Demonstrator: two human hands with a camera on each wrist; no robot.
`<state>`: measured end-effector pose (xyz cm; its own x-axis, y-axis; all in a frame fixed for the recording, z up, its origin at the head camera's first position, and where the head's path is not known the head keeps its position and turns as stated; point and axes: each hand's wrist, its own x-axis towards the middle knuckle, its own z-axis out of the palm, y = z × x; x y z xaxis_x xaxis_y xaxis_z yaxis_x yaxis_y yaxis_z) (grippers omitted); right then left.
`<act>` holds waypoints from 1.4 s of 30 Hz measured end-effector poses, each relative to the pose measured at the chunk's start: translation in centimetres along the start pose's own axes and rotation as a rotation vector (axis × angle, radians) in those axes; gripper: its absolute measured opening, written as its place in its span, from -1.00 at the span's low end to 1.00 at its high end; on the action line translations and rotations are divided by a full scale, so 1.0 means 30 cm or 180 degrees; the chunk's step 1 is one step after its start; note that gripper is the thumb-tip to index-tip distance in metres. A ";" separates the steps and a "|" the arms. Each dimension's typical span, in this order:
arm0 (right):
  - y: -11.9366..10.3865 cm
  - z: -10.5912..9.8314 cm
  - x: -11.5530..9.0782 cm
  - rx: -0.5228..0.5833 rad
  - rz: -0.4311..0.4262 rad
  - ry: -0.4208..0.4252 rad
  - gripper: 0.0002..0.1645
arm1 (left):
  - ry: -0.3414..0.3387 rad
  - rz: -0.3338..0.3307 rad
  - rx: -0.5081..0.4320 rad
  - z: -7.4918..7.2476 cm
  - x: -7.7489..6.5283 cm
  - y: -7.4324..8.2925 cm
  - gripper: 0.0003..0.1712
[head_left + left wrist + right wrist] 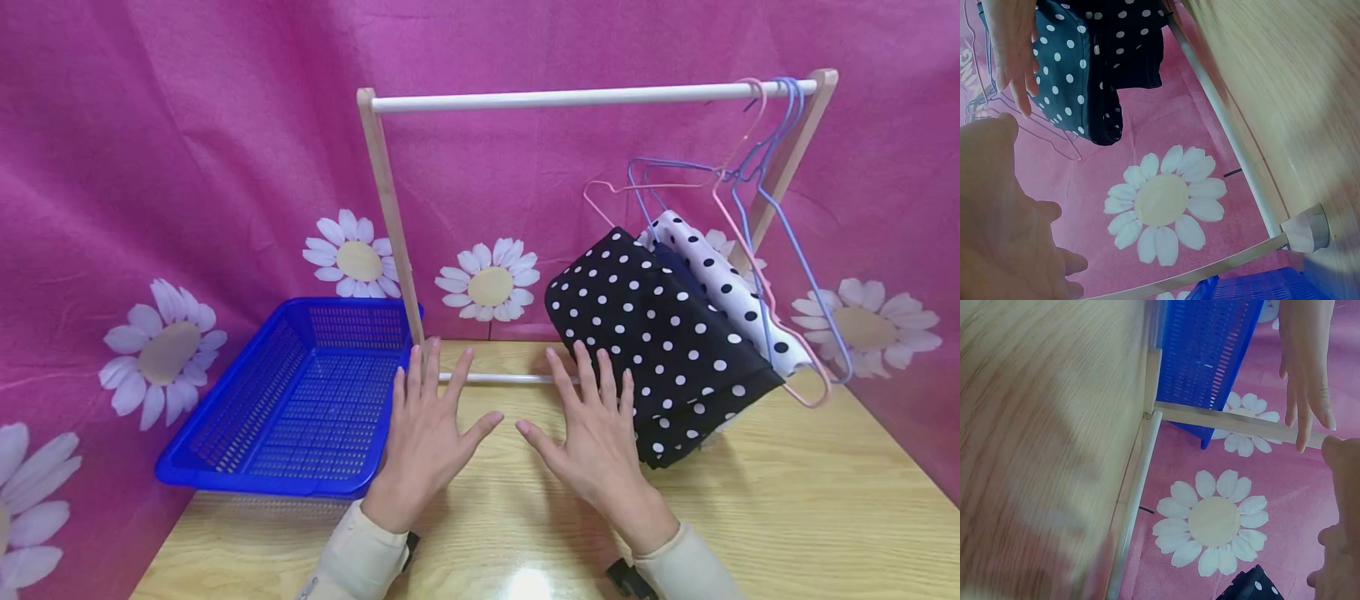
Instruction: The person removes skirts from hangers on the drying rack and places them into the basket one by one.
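Observation:
Both hands hover over the wooden table, fingers spread, holding nothing. The left hand (429, 442) is beside the right rim of a blue plastic basket (300, 483), which has nothing in it. To its right the right hand (600, 442) overlaps the edge of a black cloth with white dots (645, 333) in the head view. That cloth hangs folded over a pink wire hanger (750, 258). Behind it, a white cloth with black dots (712, 262) and a dark blue cloth (678, 265) hang near blue hangers (798, 250). Thumbs point toward each other, apart.
A small rack with wooden side posts (392, 208) and a white top rod (555, 98) stands behind the hands; its hangers crowd the right end. A white lower bar (510, 378) runs near the tabletop (525, 517). Behind hangs a pink backdrop (247, 125) printed with daisies.

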<state>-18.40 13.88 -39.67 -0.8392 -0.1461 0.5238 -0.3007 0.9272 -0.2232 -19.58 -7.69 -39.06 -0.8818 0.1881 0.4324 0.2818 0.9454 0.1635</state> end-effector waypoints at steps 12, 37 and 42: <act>-0.007 -0.009 0.003 0.0044 -0.0060 0.0199 0.15 | 0.0196 0.0081 -0.0114 -0.011 0.001 0.011 -0.01; 0.012 -0.058 0.007 0.0150 -0.0165 0.0415 -0.02 | 0.0668 0.0133 -0.0414 -0.024 0.009 0.046 -0.30; 0.020 -0.086 0.009 0.0097 -0.0203 0.0391 -0.05 | 0.0622 0.0168 -0.0518 -0.020 0.006 0.056 -0.35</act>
<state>-17.63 15.28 -37.53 -0.7569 -0.1593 0.6339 -0.3668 0.9062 -0.2102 -19.03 -6.23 -38.17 -0.7789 0.1661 0.6048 0.3967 0.8774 0.2699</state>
